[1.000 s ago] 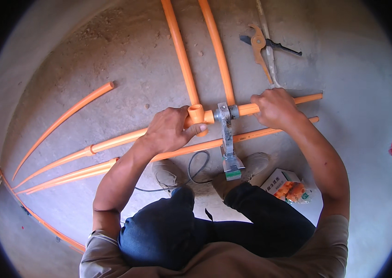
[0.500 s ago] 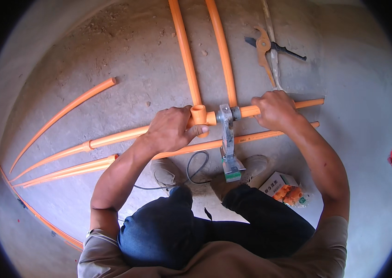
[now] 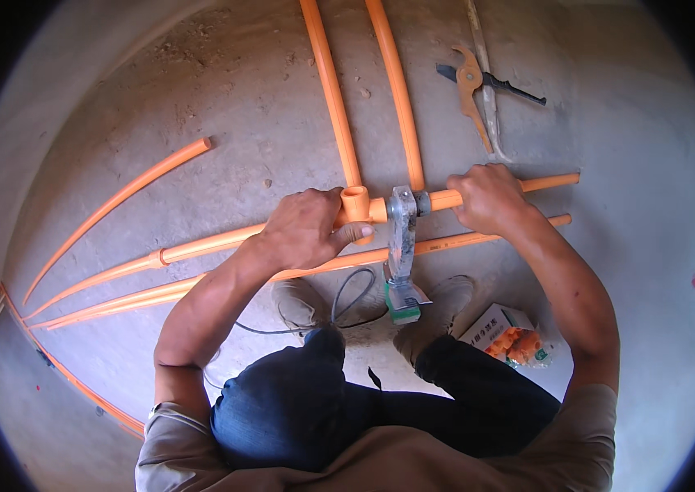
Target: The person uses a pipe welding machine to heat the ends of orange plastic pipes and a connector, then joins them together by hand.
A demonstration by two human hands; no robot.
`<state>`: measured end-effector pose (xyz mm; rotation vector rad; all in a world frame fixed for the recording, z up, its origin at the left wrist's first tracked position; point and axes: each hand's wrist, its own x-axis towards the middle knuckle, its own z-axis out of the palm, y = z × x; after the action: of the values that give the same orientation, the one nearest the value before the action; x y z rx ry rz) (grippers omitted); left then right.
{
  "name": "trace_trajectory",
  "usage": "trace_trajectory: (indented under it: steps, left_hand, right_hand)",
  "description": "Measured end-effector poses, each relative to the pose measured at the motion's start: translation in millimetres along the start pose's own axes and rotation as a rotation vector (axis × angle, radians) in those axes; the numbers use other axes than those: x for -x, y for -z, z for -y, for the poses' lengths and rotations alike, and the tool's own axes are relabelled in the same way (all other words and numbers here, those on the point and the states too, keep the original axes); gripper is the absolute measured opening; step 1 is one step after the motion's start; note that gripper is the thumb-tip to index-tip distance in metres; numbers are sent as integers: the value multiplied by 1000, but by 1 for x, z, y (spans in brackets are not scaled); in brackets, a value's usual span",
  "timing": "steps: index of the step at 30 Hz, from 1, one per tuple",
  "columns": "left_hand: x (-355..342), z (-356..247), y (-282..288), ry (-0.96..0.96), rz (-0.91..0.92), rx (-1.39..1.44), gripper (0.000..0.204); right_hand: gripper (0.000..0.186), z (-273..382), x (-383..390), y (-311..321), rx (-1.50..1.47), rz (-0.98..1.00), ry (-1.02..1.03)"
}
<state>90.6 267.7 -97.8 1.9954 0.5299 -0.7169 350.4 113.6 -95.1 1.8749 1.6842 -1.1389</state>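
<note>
My left hand [image 3: 306,230] is closed round an orange pipe tee [image 3: 355,202] at the end of a long orange pipe [image 3: 208,244]. In my right hand [image 3: 491,197] is a second orange pipe [image 3: 557,181], gripped near its left end. Between the hands stands a pipe fusion welder [image 3: 402,230], a grey metal plate with round dies on both faces. The tee's side faces one die and the right pipe's end meets the other. The welder's green-edged lower end [image 3: 404,307] is between my shoes. My fingertips are partly hidden behind the tee and pipe.
Two orange pipes [image 3: 331,90] run away from me, and another pipe [image 3: 462,242] lies just nearer than the welder's dies. Pipe cutters [image 3: 469,79] rest at the far right. A box of orange fittings [image 3: 499,328] and a grey cable [image 3: 352,295] are near my feet.
The welder's lower end has tilted slightly to the left. Both hands keep their grips on the tee and pipe, and the view has shifted a little.
</note>
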Motion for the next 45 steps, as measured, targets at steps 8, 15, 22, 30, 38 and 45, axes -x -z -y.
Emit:
trace_trajectory:
  steps: [8, 15, 22, 30, 38, 45]
  left_hand:
    - [3, 4, -6, -31, -34, 49, 82]
    - [1, 5, -13, -20, -74, 46, 84]
    - [-1, 7, -15, -31, -65, 46, 81]
    - [1, 6, -14, -35, -36, 30, 74]
    - [0, 7, -17, -43, -36, 44, 77]
    - [-2, 7, -18, -36, -43, 17, 82]
  right_hand:
    - [22, 4, 3, 17, 80, 6, 22]
    - [24, 1, 3, 7, 13, -33, 37]
    - [26, 5, 3, 6, -20, 28, 17]
    - [28, 6, 2, 3, -33, 13, 23]
    - [33, 7, 2, -1, -115, 65, -5]
    - [36, 9, 1, 4, -135, 151, -24]
